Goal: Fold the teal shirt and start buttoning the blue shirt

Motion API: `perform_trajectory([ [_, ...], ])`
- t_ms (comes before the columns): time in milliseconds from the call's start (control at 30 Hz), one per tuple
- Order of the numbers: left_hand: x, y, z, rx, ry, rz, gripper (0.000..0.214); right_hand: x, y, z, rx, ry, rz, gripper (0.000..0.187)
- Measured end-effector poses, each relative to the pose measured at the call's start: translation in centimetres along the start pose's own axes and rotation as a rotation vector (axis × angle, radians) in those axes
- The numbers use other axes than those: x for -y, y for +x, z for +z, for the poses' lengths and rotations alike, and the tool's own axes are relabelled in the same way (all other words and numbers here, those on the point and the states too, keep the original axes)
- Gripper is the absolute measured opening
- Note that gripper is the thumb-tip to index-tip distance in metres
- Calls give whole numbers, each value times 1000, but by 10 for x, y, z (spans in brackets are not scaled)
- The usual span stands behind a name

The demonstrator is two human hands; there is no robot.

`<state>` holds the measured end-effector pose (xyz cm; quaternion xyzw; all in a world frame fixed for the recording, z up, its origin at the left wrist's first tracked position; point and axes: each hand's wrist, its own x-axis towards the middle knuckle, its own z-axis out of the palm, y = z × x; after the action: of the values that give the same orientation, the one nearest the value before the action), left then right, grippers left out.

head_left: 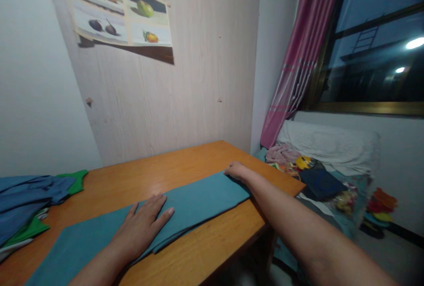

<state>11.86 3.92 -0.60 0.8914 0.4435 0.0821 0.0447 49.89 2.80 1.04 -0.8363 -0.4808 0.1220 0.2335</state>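
Table (185,158), left hand (142,222) flat on cloth (202,197)

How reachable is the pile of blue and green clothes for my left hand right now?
Probably yes: the left hand lies flat on the teal cloth, and only bare table separates it from the pile.
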Motion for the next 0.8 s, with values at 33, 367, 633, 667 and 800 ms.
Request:
perform_trajectory([
  [33,0,0,0,0,0,0,74,1,0,1,-10,11,-11,13],
  [367,-3,-1,-2,24,-9,-7,74,0,0,-1,-119,28,-52,8],
  [633,-2,1,-1,14,-7,-6,75,8,-23,-26,-156,43,-201,14],
  [667,-3,1,-1,15,-6,-6,75,10,-28,-28,-115,51,-251,14],
  [800,-4,0,-2,24,-9,-6,76,17,-58,-33,118,69,-459,22],
])
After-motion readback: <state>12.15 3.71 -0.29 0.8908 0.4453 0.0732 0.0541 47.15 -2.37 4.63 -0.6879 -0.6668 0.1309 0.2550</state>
